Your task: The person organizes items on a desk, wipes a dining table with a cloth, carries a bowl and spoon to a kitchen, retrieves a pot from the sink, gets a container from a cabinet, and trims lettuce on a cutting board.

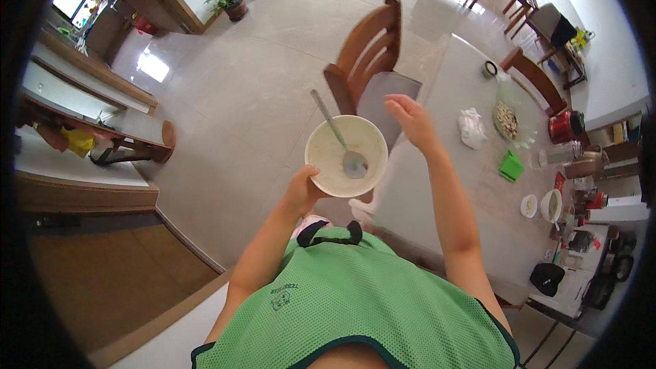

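My left hand (303, 188) grips the rim of a white bowl (319, 151), its thumb over the near left edge and the other fingers beneath. A metal spoon (354, 163) rests in the bowl, its handle sticking out past the far left rim. The inside of the bowl shows faint smears. To the right of the bowl, my right hand (411, 118) is raised near the table edge and a chair seat, touching nothing. Its fingers are loosely curled, and no object shows in them.
A wooden chair (370, 51) stands just beyond the bowl. On the table (435, 200) at right lie a crumpled white bag (471, 128), a plastic bag of small pale pieces (506, 120), a green plastic box (511, 166) and small bowls (528, 206). Potted plants (236, 7) stand farther off.
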Demonstrator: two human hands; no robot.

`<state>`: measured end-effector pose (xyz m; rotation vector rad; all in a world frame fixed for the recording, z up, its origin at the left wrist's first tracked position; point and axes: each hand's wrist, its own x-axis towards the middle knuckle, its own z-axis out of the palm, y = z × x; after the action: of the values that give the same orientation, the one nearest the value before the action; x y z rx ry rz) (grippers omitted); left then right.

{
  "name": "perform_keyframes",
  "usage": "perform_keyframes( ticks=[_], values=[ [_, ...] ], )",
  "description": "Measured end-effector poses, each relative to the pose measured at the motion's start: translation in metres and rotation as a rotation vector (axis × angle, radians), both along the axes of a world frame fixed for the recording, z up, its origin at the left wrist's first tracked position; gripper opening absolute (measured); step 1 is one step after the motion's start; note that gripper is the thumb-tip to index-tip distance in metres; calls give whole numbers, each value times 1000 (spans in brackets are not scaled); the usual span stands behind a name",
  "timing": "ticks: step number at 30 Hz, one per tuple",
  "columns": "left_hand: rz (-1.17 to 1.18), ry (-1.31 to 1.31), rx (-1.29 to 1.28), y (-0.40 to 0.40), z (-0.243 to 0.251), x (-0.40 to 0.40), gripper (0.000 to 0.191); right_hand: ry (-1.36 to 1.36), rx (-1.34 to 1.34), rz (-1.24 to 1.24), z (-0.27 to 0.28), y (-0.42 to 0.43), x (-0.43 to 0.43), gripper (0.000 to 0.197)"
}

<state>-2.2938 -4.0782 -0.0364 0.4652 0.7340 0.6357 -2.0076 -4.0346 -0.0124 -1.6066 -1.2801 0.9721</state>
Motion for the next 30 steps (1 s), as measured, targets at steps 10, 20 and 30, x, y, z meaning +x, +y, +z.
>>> perform_keyframes(
  ticks=[10, 20, 30],
  values=[
    [-14, 109, 167, 89, 23, -161, 65, 396, -354, 507, 51, 120, -234, 41],
    [251, 136, 82, 175, 12, -279, 66, 494, -533, 950, 38, 276, -393, 35],
    [540, 170, 52, 360, 11, -395, 63, 324, -211, 882, 41, 489, -519, 24]
  ],
)
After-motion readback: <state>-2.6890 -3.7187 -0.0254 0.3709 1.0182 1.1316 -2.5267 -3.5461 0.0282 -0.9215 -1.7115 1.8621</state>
